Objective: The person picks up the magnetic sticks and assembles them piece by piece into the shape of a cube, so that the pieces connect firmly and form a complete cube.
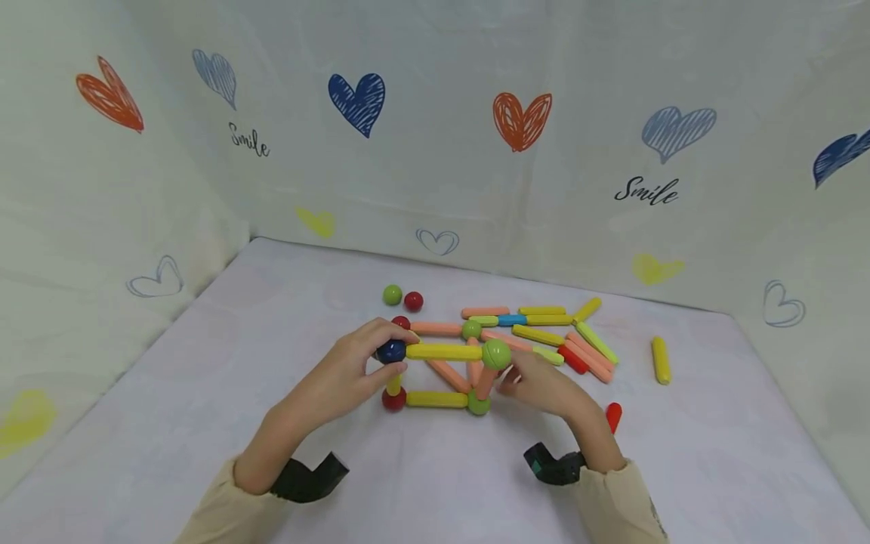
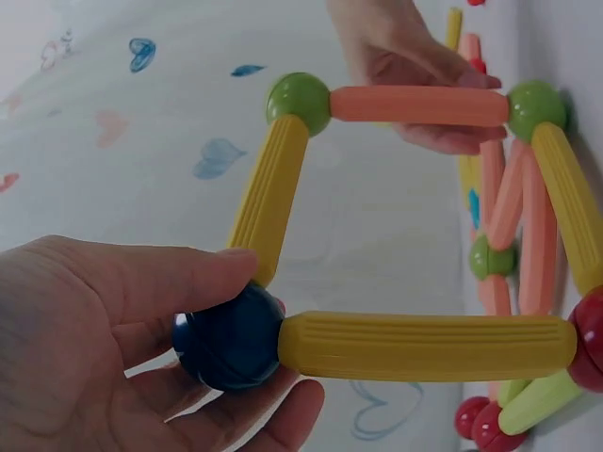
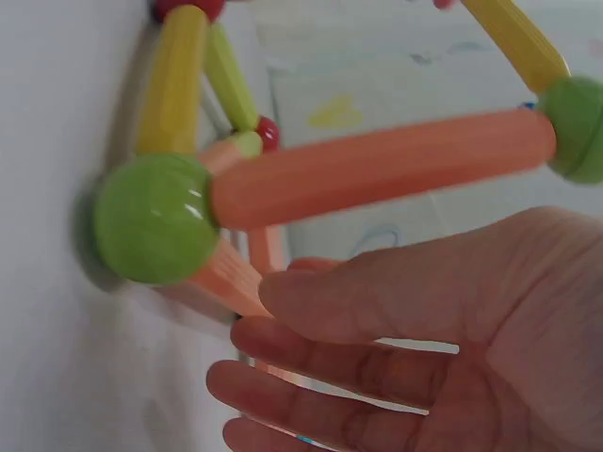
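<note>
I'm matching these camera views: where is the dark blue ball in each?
Head: the dark blue ball, just left of centre, gripped by the left hand.
Left wrist: lower left.
Right wrist: not in it.
Shared landmark: the raised green ball, linked to the blue one by a yellow stick.

Count records 4 green balls [image 1: 496,353], 3 red balls [image 1: 394,399] and 1 blue ball [image 1: 391,351], 8 in total. Also counted are 8 yellow sticks [image 1: 445,352], 2 red sticks [image 1: 574,360] and 1 blue stick [image 1: 513,320]; overlap prevents exact figures for salmon sticks [image 1: 437,329] and lime sticks [image 1: 596,342].
</note>
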Tool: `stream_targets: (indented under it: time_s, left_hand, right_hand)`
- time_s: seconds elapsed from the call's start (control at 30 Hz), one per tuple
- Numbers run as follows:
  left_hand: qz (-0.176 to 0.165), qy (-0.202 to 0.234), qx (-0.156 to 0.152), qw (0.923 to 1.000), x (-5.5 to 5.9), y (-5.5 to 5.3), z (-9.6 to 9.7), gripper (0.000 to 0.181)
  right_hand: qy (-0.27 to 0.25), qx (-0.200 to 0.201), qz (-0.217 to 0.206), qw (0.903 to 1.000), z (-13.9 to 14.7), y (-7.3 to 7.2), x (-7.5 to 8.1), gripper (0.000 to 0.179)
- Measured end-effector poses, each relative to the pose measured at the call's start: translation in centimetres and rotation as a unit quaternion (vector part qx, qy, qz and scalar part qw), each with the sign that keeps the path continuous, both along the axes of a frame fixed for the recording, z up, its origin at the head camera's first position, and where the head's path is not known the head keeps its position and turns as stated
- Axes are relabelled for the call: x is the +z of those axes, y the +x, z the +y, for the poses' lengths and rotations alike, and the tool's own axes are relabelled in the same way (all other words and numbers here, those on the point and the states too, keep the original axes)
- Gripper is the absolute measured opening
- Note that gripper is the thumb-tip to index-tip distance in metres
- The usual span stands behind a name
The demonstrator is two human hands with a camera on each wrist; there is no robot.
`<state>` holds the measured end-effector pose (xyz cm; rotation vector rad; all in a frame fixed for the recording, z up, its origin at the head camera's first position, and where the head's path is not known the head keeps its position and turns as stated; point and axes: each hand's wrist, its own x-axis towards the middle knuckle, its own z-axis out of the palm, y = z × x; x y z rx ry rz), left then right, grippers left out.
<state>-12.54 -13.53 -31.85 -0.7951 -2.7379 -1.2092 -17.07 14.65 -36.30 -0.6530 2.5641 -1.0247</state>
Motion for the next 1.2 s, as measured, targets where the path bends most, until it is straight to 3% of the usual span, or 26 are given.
stream_targets:
  time_s: [0.13, 0.23, 0.43, 0.57, 0.8, 0.93, 1.13, 1.2]
  left_hand:
    - [-0.008, -0.006, -0.002, 0.9999, 0.0, 0.1, 0.0, 0.028]
    - [-0.014, -0.010, 0.000, 0.9999, 0.0, 0.1, 0.0, 0.027]
    - [-0.011, 0.002, -0.001, 0.9999, -0.1, 0.1, 0.0, 0.026]
    - [-0.009, 0.014, 0.000, 0.9999, -0.2, 0.0, 0.1, 0.027]
    - [-0.010, 0.020, 0.010, 0.9997, -0.1, 0.0, 0.3, 0.028]
    - [-0.009, 0.021, 0.015, 0.9996, -0.1, 0.0, 0.3, 0.028]
    - [-0.004, 0.020, 0.018, 0.9996, -0.2, -0.2, 0.2, 0.029]
    - [-0.004, 0.020, 0.018, 0.9996, -0.3, -0.2, 0.2, 0.029]
  right_hand:
    - [-0.012, -0.068, 0.011, 0.9976, 0.1, -2.0, -0.1, 0.038]
    - [0.001, -0.091, 0.015, 0.9958, -0.5, -3.4, -0.8, 0.035]
    - [0.113, -0.122, 0.038, 0.9854, -2.1, -5.0, -1.8, 0.041]
    - [0.178, -0.130, 0.046, 0.9743, -2.7, -5.4, -1.9, 0.038]
    - [0.239, -0.112, 0.060, 0.9628, -2.9, -5.6, -1.8, 0.027]
    - [0.237, -0.110, 0.062, 0.9632, -2.6, -5.6, -1.9, 0.027]
    - [0.192, -0.136, 0.021, 0.9717, -1.6, -5.5, -1.9, 0.028]
    - [0.198, -0.133, 0.017, 0.9710, -1.0, -5.6, -1.9, 0.027]
